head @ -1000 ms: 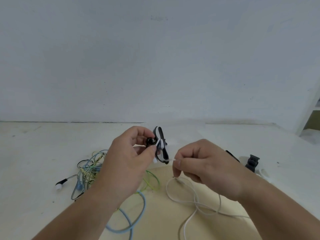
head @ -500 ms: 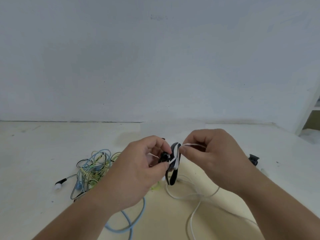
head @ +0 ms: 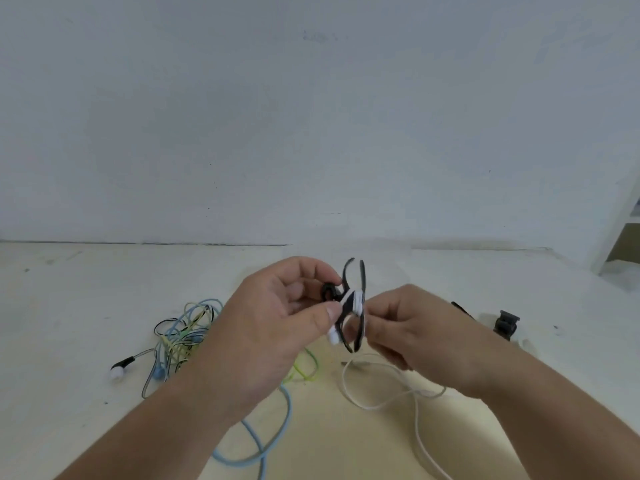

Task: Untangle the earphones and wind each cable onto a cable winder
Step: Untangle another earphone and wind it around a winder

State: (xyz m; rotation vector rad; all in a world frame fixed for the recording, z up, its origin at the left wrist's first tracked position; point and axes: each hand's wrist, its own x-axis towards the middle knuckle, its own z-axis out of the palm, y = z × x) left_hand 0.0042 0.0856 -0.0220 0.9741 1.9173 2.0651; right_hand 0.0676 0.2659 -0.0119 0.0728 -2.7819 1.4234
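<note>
**White cable on the winder, both grips closed**

Your left grip (head: 277,327) is clamped on the black cable winder (head: 362,277), thumb on the near side and fingers curled round the far side. You hold it upright above the counter (head: 69,306), just in front of you. The white cable (head: 356,303) is wrapped round the winder's narrow middle, and a white earbud (head: 333,337) pokes out just below your left thumb.

Your right grip (head: 415,337) is touching the winder's right side, with the fingers curled and pinching the white cable right at the wraps. From there the loose cable drops to the counter, loops once under your right wrist and runs toward you, out of the bottom of the view.

To the left, partly behind your left forearm, a tangle (head: 180,337) of blue, yellow-green and black-and-white cables lies on the counter. A black earbud with a white tip (head: 119,368) sticks out of its left side. A second black winder (head: 506,323) sits on the counter beyond your right wrist.
</note>
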